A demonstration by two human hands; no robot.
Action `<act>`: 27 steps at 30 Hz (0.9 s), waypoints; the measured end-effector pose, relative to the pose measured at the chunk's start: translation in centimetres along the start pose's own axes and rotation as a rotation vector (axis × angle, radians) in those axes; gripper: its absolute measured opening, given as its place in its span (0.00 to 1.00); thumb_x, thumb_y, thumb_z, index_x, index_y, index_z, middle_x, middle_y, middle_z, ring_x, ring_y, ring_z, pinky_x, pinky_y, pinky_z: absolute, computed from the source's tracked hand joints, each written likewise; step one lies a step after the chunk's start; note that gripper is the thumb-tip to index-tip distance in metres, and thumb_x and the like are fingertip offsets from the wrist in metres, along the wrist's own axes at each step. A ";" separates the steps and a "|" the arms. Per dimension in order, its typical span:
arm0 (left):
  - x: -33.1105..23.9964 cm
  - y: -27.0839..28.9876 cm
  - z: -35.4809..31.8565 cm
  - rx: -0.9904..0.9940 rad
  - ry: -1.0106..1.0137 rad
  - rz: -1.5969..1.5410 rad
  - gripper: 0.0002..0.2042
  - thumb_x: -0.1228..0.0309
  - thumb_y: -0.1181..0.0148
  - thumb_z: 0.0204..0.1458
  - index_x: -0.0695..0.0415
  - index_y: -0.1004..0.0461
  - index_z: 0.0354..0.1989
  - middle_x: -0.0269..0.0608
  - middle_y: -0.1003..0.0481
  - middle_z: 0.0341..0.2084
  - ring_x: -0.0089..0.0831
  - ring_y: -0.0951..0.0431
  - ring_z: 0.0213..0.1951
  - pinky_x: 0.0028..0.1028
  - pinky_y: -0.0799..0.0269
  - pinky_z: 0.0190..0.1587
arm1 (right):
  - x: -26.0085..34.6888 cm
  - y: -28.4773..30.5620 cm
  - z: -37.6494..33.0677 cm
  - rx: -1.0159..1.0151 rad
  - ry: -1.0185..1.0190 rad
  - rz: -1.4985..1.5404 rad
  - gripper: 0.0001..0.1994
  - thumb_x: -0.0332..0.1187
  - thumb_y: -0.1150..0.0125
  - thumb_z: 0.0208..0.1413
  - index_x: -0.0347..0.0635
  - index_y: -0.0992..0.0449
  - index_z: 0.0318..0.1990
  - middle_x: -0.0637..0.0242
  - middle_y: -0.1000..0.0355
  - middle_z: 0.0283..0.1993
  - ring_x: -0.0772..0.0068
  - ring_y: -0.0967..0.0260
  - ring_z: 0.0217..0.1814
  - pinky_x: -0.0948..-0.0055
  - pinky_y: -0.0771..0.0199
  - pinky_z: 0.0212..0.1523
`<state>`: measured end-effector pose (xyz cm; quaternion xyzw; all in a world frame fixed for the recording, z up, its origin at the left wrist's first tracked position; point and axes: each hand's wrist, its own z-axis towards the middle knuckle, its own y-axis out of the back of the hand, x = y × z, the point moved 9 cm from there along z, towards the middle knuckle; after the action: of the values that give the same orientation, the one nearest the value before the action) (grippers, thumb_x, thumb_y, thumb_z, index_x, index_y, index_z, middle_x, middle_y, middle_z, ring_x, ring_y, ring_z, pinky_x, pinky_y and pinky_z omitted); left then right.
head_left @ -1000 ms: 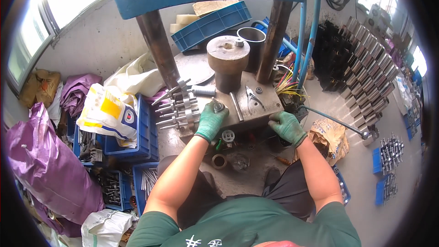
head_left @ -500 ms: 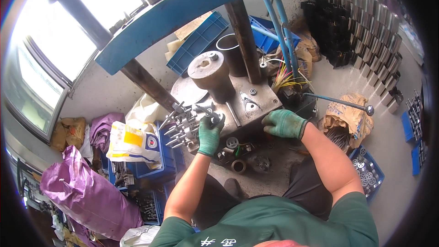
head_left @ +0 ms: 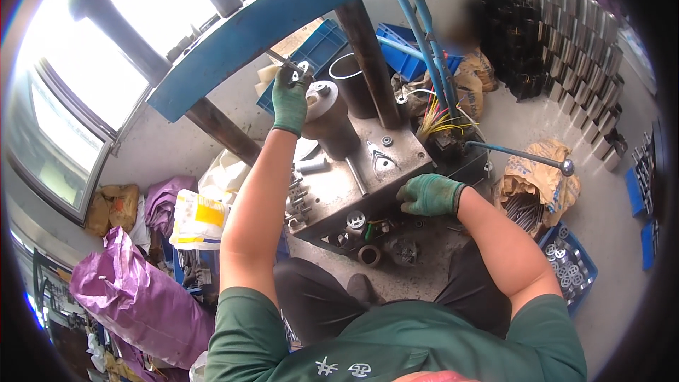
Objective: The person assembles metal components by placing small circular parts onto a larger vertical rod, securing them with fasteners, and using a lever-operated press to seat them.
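Note:
My left hand [head_left: 288,102], in a green work glove, is raised beside the upright metal cylinder [head_left: 332,124] on the press table [head_left: 332,194]. Its fingers are closed on a metal shaft with a round flange [head_left: 298,71], partly hidden by the glove. A small round piece [head_left: 322,89] sits on top of the cylinder. My right hand [head_left: 431,195], also gloved in green, is at the table's front edge with fingers curled; whatever they hold, if anything, is hidden. Between the hands lie a metal rod [head_left: 356,177], a small ring [head_left: 387,141] and a grey cylindrical part [head_left: 312,165].
The blue press beam [head_left: 262,28] spans overhead on dark columns [head_left: 368,64]. Several metal shafts [head_left: 297,201] stand at the table's left side. A blue lever with a ball end [head_left: 566,167] juts out at right, above a paper sack [head_left: 530,191]. A blue bin [head_left: 569,269] holds round metal parts.
My left hand has moved up and away from the group of shafts to beside the cylinder's top, carrying the flanged shaft. My right hand has shifted only slightly at the table edge.

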<state>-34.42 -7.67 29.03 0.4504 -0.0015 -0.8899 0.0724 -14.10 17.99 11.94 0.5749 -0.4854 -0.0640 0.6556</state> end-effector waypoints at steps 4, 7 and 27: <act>1.6 -0.6 0.2 -0.038 0.054 -0.059 0.18 0.80 0.32 0.61 0.61 0.26 0.58 0.39 0.20 0.47 0.27 0.19 0.47 0.26 0.22 0.51 | 0.1 -1.0 0.1 0.067 0.008 -0.073 0.22 0.45 0.39 0.62 0.40 0.17 0.56 0.48 0.19 0.53 0.45 0.22 0.58 0.54 0.24 0.61; 1.5 -1.1 -0.5 -0.016 0.067 -0.011 0.20 0.80 0.30 0.58 0.62 0.25 0.59 0.39 0.19 0.45 0.26 0.19 0.47 0.25 0.22 0.49 | 0.5 -1.3 -0.1 0.112 0.009 -0.088 0.22 0.46 0.39 0.62 0.41 0.17 0.56 0.49 0.19 0.53 0.45 0.22 0.58 0.53 0.24 0.61; 1.6 -1.6 -1.1 0.063 0.184 -0.019 0.26 0.76 0.27 0.58 0.60 0.26 0.66 0.39 0.17 0.44 0.24 0.18 0.40 0.24 0.19 0.46 | 6.4 13.2 -13.3 -0.320 -0.038 -0.468 0.19 0.40 0.30 0.55 0.40 0.17 0.52 0.56 0.20 0.50 0.49 0.23 0.54 0.54 0.23 0.57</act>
<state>-34.67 -6.27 27.04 0.5325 -0.0187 -0.8448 0.0496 -7.55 27.44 28.05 0.5593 -0.3355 -0.3001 0.6961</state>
